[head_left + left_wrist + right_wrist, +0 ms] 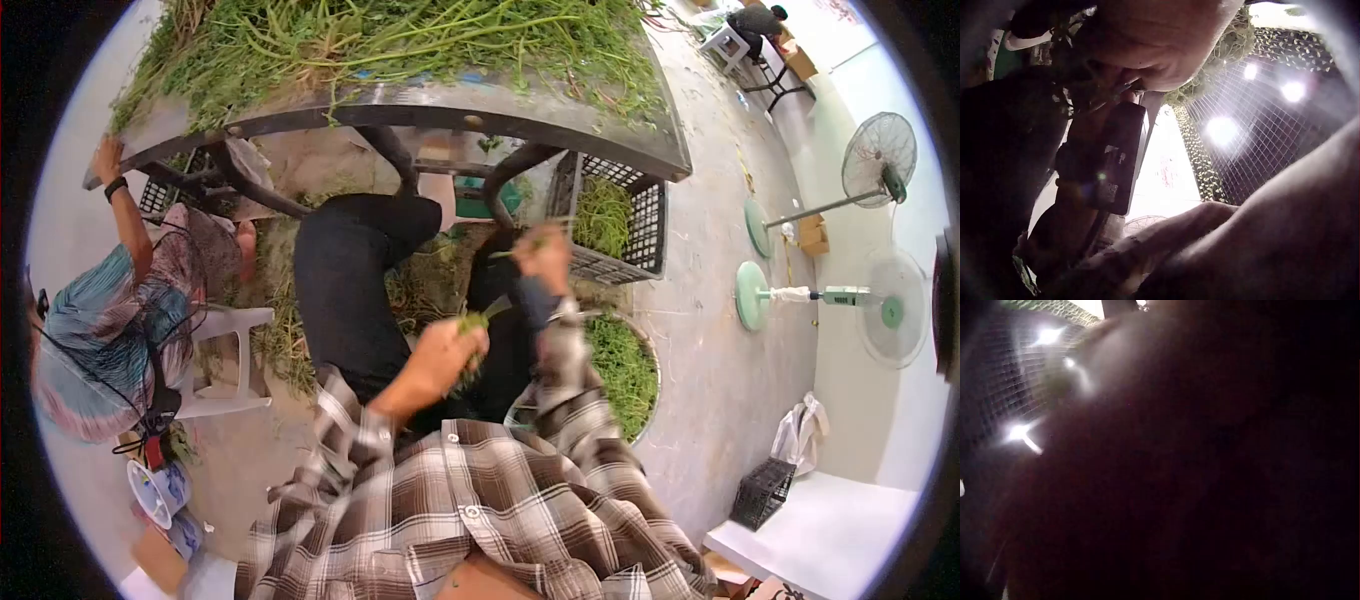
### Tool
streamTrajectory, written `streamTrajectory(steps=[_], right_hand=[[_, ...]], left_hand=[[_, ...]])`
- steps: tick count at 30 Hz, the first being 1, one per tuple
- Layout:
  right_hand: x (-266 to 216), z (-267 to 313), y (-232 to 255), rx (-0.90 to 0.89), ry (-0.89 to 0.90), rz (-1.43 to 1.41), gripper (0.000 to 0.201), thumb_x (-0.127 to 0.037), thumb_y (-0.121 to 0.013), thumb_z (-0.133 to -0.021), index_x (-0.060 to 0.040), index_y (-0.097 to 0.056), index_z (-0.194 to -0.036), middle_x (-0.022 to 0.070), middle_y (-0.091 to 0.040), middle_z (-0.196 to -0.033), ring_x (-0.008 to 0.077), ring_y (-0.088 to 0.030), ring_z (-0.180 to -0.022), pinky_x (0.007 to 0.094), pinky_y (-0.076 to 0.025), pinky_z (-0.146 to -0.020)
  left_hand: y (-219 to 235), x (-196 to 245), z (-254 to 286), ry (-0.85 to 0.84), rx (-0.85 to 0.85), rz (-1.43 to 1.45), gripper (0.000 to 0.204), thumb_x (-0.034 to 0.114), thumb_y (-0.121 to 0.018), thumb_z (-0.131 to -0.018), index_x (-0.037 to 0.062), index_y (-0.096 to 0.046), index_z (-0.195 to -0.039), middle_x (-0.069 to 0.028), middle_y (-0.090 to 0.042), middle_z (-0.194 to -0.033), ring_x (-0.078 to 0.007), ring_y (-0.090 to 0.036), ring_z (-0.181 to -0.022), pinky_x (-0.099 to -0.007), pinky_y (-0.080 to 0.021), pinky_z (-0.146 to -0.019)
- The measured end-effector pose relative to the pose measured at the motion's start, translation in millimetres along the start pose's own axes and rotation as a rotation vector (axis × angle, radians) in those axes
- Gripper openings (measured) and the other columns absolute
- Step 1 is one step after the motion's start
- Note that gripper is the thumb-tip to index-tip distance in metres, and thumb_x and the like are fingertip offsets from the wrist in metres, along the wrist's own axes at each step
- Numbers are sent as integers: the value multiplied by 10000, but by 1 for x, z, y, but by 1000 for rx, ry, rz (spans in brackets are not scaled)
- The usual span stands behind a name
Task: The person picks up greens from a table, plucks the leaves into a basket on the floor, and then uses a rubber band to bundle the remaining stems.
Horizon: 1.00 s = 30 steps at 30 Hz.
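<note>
Over the lap, my left hand point(435, 360) grips a small bunch of leafy green stems point(474, 322), with some of the leaves hanging below the fingers. Farther forward and to the right is my right hand point(543, 258), blurred, its fingers curled around a thin green stem point(502, 254) whose end sticks out to the left. In the left wrist view, a dark box-shaped device point(1124, 159) sits on the other wrist, and palm and fingers fill the top. The right wrist view is mostly dark.
Cut greens are heaped on the table point(420, 97) ahead. A black crate point(652, 225) with greens stands at its right, above a round container of leaves point(625, 385). At left, a person point(100, 330) sits on a white stool point(225, 365). Two fans point(880, 160) stand at right.
</note>
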State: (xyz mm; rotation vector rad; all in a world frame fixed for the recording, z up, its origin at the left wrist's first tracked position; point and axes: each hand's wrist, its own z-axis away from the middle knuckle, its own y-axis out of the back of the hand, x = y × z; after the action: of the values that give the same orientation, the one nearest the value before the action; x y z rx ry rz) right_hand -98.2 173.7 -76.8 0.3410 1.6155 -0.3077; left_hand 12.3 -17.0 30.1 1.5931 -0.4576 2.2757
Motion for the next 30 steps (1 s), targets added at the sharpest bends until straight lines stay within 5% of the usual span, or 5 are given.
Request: streamTrajectory(steps=[1, 3, 11, 17, 30], right_hand=[[-21, -27, 11, 137, -526, -674, 281, -279, -408, -930, -91, -454, -726, 44, -414, -556, 163, -432, -455, 292, -357, -402], [-38, -40, 15, -51, -317, -711, 288, -298, -413, -940, -100, -425, -730, 8, -411, -580, 135, -418, -469, 313, -325, -407], [-95, 1, -16, -207, -496, -738, 353, -339, -387, -958, -115, -347, -688, 0, -344, -606, 139, -382, -518, 297, -357, -466], [-88, 15, -12, -304, -543, -789, 310, -338, -378, -964, -102, -353, -765, 6, -347, -653, 121, -345, -543, 282, -318, -464], [-90, 51, -32, -302, -554, -897, 258, -295, -337, -977, -86, -375, -831, 64, -466, -774, 189, -473, -692, 345, -421, -649]], left_hand=[[-1, -3, 6, -2, -28, 87, 266, 236, -464, -908, 43, -509, -730, -5, -482, -623, -89, -457, -573, -252, -369, -543], [10, -15, 0, -32, 68, 111, 267, 228, -466, -912, 39, -504, -726, -5, -480, -631, -90, -454, -584, -250, -370, -555], [20, -1, -25, -185, 170, 248, 301, 343, -486, -913, 77, -489, -772, 9, -452, -666, -71, -386, -569, -224, -310, -524], [26, -1, -22, -28, 274, 183, 318, 418, -477, -901, 120, -507, -796, 20, -464, -626, -32, -301, -472, -187, -220, -412], [17, -12, -33, -104, 221, 332, 199, 215, -528, -901, 21, -574, -896, 13, -529, -726, -65, -450, -629, -203, -350, -566]])
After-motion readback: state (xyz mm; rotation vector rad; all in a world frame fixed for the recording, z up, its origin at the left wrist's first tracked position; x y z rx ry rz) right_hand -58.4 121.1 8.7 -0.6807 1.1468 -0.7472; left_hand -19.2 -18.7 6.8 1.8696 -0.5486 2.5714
